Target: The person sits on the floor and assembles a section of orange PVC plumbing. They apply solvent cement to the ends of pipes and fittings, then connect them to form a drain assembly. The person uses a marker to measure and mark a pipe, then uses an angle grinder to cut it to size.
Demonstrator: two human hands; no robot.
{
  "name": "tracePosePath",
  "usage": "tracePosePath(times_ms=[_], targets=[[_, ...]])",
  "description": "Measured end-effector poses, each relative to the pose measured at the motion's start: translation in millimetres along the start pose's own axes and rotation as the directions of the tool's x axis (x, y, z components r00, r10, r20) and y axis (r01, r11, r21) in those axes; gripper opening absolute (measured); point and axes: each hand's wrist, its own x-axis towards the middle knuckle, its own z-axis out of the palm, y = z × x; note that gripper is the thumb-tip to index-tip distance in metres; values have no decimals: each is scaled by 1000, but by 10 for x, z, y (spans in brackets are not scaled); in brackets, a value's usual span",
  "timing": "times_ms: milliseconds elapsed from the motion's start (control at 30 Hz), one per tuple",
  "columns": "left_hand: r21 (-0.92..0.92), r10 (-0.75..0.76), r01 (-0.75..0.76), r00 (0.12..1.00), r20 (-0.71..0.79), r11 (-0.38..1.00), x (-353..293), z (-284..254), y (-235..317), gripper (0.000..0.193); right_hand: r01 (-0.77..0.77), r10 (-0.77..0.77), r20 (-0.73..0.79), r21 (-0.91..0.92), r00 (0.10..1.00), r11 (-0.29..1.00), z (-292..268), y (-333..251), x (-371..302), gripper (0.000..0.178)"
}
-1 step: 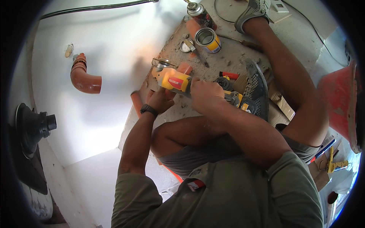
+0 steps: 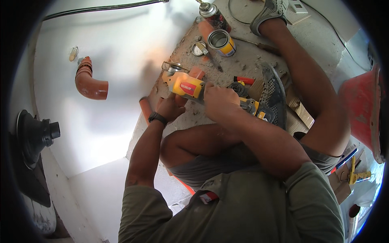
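Note:
A yellow and grey cordless angle grinder (image 2: 186,86) lies across the middle of the view, its disc and guard (image 2: 173,67) pointing to the far left. My right hand (image 2: 221,99) is wrapped round the grinder's body, between its yellow head and the battery end. Under the grinder's head, my left hand (image 2: 170,108) is closed on an orange plastic pipe, which the tool partly covers. An orange pipe end (image 2: 197,73) shows just beyond the grinder; whether it belongs to the held piece, I cannot tell. Another orange pipe (image 2: 145,108) leans near the wall, left of my left hand.
An opened tin (image 2: 221,42), its lid with a brush (image 2: 200,48), and a spray can (image 2: 214,14) stand farther off. An orange elbow (image 2: 90,83) juts from the white wall. A red bucket (image 2: 358,113) is at right. My shoe (image 2: 273,95) rests beside the grinder's battery end.

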Motion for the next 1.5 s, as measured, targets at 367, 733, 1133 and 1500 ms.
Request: tracePosePath(times_ms=[367, 733, 1133, 1500], targets=[[-516, -104, 38, 990, -100, 855, -25, -12, -118, 64, 0, 0, -5, 45, 1000, 999, 54, 108, -133, 40], [-587, -33, -56, 990, -140, 808, -296, -90, 38, 50, 127, -126, -41, 14, 991, 992, -33, -28, -310, 35], [68, 343, -349, 838, -425, 935, -358, 29, 153, 38, 126, -132, -78, -69, 988, 990, 93, -29, -345, 36], [-183, 180, -253, 923, -341, 950, -276, 58, 62, 43, 140, -147, -54, -117, 988, 983, 59, 14, -377, 35]])
